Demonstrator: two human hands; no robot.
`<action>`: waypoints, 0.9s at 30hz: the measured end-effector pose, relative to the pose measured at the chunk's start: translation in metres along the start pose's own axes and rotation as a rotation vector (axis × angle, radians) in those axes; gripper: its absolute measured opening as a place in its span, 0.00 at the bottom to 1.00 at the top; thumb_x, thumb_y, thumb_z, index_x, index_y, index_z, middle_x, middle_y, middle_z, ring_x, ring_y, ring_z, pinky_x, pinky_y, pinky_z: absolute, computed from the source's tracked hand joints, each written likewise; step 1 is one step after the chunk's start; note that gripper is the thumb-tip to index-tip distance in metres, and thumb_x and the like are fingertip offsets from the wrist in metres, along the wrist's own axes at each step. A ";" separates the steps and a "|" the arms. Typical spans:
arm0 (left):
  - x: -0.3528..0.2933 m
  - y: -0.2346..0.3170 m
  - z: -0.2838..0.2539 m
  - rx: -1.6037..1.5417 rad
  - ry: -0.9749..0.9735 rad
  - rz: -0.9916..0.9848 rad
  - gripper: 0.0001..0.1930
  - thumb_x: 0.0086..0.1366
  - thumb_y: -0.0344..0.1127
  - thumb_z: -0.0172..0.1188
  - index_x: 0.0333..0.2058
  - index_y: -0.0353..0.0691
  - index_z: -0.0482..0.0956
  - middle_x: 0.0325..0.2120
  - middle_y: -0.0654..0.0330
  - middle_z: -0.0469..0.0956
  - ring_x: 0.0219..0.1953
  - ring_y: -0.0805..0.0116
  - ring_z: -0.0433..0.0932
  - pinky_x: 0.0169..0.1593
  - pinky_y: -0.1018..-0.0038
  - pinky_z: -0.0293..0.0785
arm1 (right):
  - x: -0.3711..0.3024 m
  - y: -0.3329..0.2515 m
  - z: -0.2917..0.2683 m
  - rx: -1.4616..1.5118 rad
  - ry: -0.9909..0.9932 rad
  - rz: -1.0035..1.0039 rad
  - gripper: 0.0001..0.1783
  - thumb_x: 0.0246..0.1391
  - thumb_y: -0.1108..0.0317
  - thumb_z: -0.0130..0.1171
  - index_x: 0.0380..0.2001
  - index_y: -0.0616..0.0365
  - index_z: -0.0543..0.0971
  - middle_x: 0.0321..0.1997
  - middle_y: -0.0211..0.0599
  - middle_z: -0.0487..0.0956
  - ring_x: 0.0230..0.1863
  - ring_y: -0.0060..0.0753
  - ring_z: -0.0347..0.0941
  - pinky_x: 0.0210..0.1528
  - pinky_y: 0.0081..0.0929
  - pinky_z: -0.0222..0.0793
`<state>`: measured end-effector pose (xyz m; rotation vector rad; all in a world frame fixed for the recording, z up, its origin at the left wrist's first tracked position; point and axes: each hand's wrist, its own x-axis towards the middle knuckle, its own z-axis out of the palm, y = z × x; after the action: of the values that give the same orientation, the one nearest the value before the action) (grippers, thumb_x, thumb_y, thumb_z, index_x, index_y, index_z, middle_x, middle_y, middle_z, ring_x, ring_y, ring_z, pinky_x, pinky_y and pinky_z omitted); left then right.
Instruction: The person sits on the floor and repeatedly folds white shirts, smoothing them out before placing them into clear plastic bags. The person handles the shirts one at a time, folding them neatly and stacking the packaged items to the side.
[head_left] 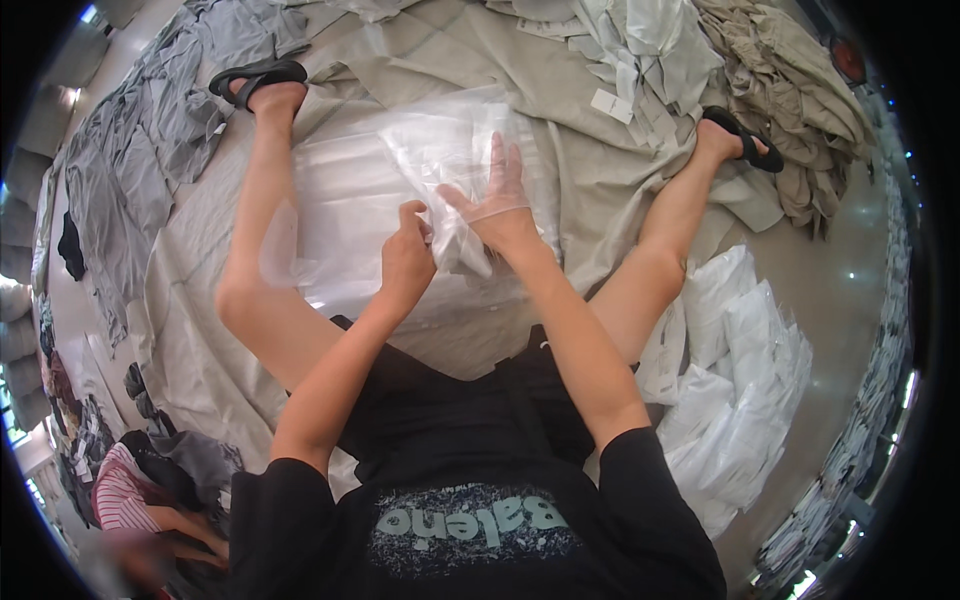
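Between my legs lies a flat stack of clear plastic bags point(345, 225). The top bag point(415, 145) is partly lifted and creased. My right hand point(502, 215) reaches into this bag or under its film, which veils the spread fingers and thumb. My left hand point(408, 258) is closed at the bag's near edge, with the fingers curled and the thumb side facing the right hand. It appears to pinch the film there, though the fingertips are partly hidden. Crumpled film gathers between the two hands.
Beige cloth point(190, 300) covers the floor under me. Grey garments point(130, 180) lie at the left, pale tagged garments point(650, 60) and brown ones point(790, 110) at the far right. Filled plastic packets point(735, 380) are piled by my right thigh. Another person point(140, 500) is at lower left.
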<state>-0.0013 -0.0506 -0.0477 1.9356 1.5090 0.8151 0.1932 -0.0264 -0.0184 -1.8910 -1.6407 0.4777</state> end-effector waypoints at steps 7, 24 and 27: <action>-0.002 -0.001 -0.011 0.131 -0.230 0.018 0.15 0.65 0.31 0.68 0.44 0.37 0.69 0.31 0.48 0.84 0.31 0.41 0.84 0.36 0.51 0.78 | 0.003 0.030 -0.014 -0.084 -0.116 -0.323 0.41 0.72 0.42 0.55 0.76 0.60 0.68 0.81 0.64 0.58 0.82 0.73 0.51 0.82 0.65 0.48; -0.021 0.045 -0.021 0.180 -0.254 0.390 0.16 0.59 0.37 0.71 0.37 0.37 0.73 0.30 0.52 0.77 0.34 0.48 0.79 0.42 0.51 0.74 | -0.062 0.027 -0.036 -0.107 -0.066 -0.389 0.38 0.70 0.56 0.61 0.74 0.69 0.66 0.76 0.57 0.71 0.85 0.59 0.52 0.85 0.58 0.44; -0.034 0.048 -0.007 0.175 -0.244 0.372 0.16 0.60 0.36 0.71 0.37 0.38 0.72 0.30 0.54 0.76 0.34 0.49 0.79 0.41 0.53 0.74 | -0.087 0.042 -0.055 -0.147 -0.056 -0.393 0.33 0.69 0.60 0.62 0.69 0.69 0.73 0.74 0.55 0.72 0.82 0.59 0.58 0.82 0.56 0.52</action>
<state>0.0177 -0.0942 -0.0120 2.3917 1.1245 0.5808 0.2438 -0.1252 -0.0122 -1.6045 -2.0714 0.2532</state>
